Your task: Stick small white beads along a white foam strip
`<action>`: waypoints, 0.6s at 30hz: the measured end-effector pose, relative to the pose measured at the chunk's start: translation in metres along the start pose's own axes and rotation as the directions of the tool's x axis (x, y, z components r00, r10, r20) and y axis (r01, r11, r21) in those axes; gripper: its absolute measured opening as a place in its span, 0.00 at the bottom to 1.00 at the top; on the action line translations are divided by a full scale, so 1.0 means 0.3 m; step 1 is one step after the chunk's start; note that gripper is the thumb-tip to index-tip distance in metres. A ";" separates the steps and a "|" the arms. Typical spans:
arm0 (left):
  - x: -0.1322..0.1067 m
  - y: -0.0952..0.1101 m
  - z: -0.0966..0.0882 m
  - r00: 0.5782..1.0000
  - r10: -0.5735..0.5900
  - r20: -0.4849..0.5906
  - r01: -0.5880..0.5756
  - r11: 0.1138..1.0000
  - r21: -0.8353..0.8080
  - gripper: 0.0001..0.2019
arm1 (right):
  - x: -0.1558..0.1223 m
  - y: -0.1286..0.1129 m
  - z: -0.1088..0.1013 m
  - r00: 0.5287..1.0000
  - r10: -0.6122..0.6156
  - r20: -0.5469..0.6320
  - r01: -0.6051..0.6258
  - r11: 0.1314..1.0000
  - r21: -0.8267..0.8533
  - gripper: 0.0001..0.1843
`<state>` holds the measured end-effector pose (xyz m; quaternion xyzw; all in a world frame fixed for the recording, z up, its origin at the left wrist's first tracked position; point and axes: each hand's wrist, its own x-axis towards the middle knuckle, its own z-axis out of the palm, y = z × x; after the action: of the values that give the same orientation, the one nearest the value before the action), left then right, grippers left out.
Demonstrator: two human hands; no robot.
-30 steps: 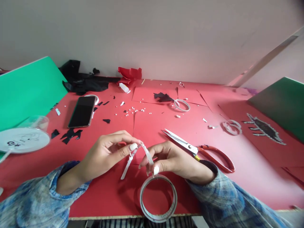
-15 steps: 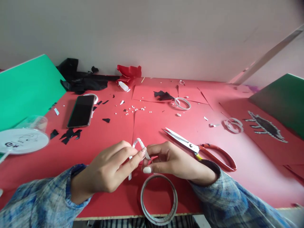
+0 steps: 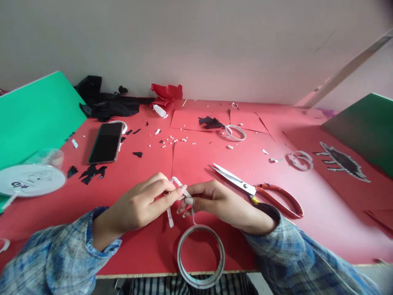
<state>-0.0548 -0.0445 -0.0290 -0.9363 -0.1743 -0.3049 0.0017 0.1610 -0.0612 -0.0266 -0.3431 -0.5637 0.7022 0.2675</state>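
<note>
My left hand [image 3: 139,205] is closed in a pinch on a narrow white strip of tape [image 3: 170,219], which is bent over its fingertips with one end hanging below. Close against it, my right hand [image 3: 215,200] has thumb and forefinger pressed together on the same tape. From its fingers a thin length runs down to the tape roll [image 3: 180,256], a ring that stands out over the table's front edge. Scissors [image 3: 245,187] with red handles lie by my right wrist, blades apart. Fingers hide part of the strip.
A phone [image 3: 106,143], black scraps [image 3: 92,174] and small white beads [image 3: 175,140] lie on the red tabletop. Further right are thin tape rings [image 3: 301,160] and a black shape edged in white [image 3: 345,164]. A round fan [image 3: 30,180] sits left, a glue bottle [image 3: 159,110] behind.
My hands have come closer together, the right one rising slightly and turning its thumb upward. The length of tape between my right hand and the roll now shows. The roll has shifted a little left.
</note>
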 end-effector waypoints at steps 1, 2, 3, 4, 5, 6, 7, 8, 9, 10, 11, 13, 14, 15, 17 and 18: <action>0.000 -0.001 0.001 1.000 -0.004 -0.013 0.004 1.000 -0.009 0.16 | 0.001 0.003 0.000 1.000 0.009 -0.014 -0.009 1.000 0.003 0.11; 0.000 -0.001 0.001 1.000 -0.007 -0.021 0.007 1.000 -0.015 0.15 | 0.001 0.006 0.000 1.000 0.016 -0.025 -0.016 1.000 0.007 0.11; 0.000 0.001 0.000 1.000 -0.008 -0.030 0.007 1.000 -0.020 0.16 | 0.001 0.007 0.000 0.999 0.023 -0.033 -0.023 1.000 0.009 0.12; 0.000 0.003 -0.001 0.999 -0.006 -0.035 0.005 1.000 -0.027 0.16 | 0.001 0.006 0.001 0.999 0.029 -0.037 -0.029 1.000 0.009 0.12; -0.001 0.005 -0.001 0.999 -0.004 -0.043 0.002 0.999 -0.036 0.16 | -0.001 0.005 0.001 0.999 0.035 -0.040 -0.035 0.999 0.011 0.13; -0.002 0.008 -0.001 0.998 -0.010 -0.056 0.007 0.999 -0.050 0.17 | -0.002 0.002 0.002 0.998 0.042 -0.046 -0.041 0.999 0.014 0.13; -0.003 0.010 -0.001 0.997 -0.028 -0.076 0.023 0.998 -0.066 0.17 | -0.003 -0.002 0.003 0.997 0.049 -0.051 -0.048 0.999 0.021 0.14; -0.004 0.012 0.000 0.993 -0.058 -0.104 0.050 0.995 -0.083 0.18 | -0.004 -0.005 0.004 0.997 0.059 -0.054 -0.057 0.998 0.031 0.14; -0.005 0.013 0.002 0.987 -0.093 -0.132 0.079 0.992 -0.101 0.18 | -0.004 -0.009 0.005 0.996 0.067 -0.055 -0.064 0.997 0.040 0.14; -0.006 0.013 0.004 0.981 -0.121 -0.153 0.103 0.987 -0.121 0.19 | -0.004 -0.011 0.006 0.996 0.072 -0.056 -0.069 0.997 0.047 0.15; -0.007 0.013 0.007 0.977 -0.138 -0.164 0.115 0.984 -0.139 0.19 | -0.004 -0.013 0.006 0.996 0.075 -0.056 -0.072 0.996 0.047 0.15; -0.009 0.012 0.014 0.983 -0.123 -0.138 0.101 0.982 -0.158 0.20 | -0.003 -0.014 0.008 0.996 0.075 -0.057 -0.073 0.997 0.039 0.14; -0.010 0.012 0.018 0.988 -0.103 -0.112 0.085 0.984 -0.157 0.20 | -0.002 -0.014 0.009 0.995 0.076 -0.059 -0.074 0.997 0.035 0.14; -0.011 0.012 0.022 0.992 -0.086 -0.088 0.073 0.986 -0.147 0.20 | -0.002 -0.013 0.010 0.995 0.078 -0.056 -0.076 0.996 0.037 0.14; -0.013 0.012 0.028 0.996 -0.075 -0.051 0.069 0.991 -0.117 0.21 | -0.002 -0.008 0.011 0.996 0.084 -0.037 -0.082 0.995 0.057 0.13; -0.013 0.012 0.029 0.997 -0.076 -0.034 0.072 0.992 -0.106 0.21 | -0.003 -0.006 0.011 0.996 0.082 -0.027 -0.080 0.995 0.065 0.13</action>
<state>-0.0515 -0.0483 -0.0379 -0.9220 -0.1925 -0.3312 -0.0553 0.1588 -0.0635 -0.0243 -0.3673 -0.5225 0.7249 0.2579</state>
